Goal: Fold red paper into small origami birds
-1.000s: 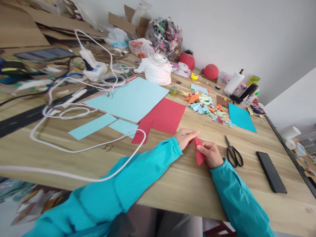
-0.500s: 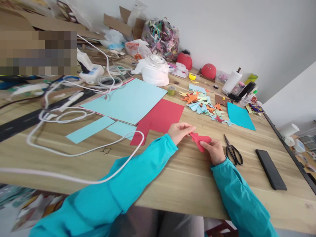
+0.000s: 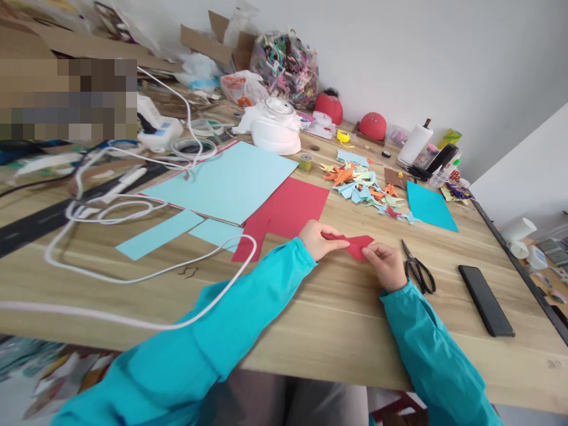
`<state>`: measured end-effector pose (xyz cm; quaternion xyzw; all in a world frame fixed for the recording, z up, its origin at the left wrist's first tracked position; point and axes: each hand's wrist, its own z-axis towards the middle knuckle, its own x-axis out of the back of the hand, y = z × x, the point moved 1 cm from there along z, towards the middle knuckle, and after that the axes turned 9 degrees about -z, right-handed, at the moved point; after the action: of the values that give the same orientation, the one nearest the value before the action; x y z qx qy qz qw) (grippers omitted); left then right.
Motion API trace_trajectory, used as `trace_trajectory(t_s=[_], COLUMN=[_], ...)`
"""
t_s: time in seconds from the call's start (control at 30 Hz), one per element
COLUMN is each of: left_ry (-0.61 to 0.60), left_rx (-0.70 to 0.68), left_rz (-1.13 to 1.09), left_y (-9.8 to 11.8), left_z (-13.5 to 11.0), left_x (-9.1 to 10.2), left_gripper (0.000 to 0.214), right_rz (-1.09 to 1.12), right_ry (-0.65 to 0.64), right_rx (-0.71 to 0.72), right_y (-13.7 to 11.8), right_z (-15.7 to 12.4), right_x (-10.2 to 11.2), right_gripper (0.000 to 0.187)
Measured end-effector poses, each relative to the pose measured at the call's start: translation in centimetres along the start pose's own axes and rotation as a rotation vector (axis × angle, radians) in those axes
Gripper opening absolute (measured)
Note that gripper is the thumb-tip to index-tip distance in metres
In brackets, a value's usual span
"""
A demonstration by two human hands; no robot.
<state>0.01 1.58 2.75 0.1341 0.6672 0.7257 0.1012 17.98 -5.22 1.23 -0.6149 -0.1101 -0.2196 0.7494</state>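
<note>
Between my two hands is a small piece of folded red paper (image 3: 356,247), held above the wooden table. My left hand (image 3: 320,239) pinches its left end between thumb and fingers. At its right side, the fingertips of my right hand (image 3: 387,264) grip the paper's lower edge. Just right of that hand lie black-handled scissors (image 3: 419,271). Behind my hands is a pile of folded paper cranes (image 3: 361,188) in orange, blue, green and red. Red paper sheets (image 3: 295,207) lie beyond my left hand.
A large light-blue sheet (image 3: 226,180) and cut blue strips (image 3: 160,234) lie at left. A white cable (image 3: 146,278) loops across the table and over my left sleeve. On the right are a black phone (image 3: 486,300) and a turquoise sheet (image 3: 430,206). A tape roll (image 3: 306,162) stands further back.
The red paper has turned and now lies flatter between my hands. My left fingers have shifted along it, and my right fingers have moved to its lower right edge.
</note>
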Motion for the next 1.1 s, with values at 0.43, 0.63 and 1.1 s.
trace_trajectory(t_s=[0.43, 0.63, 1.1], left_ry=[-0.042, -0.103, -0.167], left_rx=[0.059, -0.09, -0.835], left_rz=[-0.021, 0.041, 0.761], left_y=[-0.4, -1.1, -2.4], left_z=[-0.4, -0.1, -0.3], left_x=[-0.8, -0.5, -1.6], left_gripper=[0.033, 0.026, 0.023], right_rz=[0.18, -0.021, -0.98], right_ry=[-0.027, 0.105, 0.194], right_rx=[-0.039, 0.078, 0.693], right_y=[-0.6, 0.0, -1.1], right_z=[-0.3, -0.1, -1.0], right_x=[-0.9, -0.2, -0.7], right_gripper=[0.022, 0.016, 0.015])
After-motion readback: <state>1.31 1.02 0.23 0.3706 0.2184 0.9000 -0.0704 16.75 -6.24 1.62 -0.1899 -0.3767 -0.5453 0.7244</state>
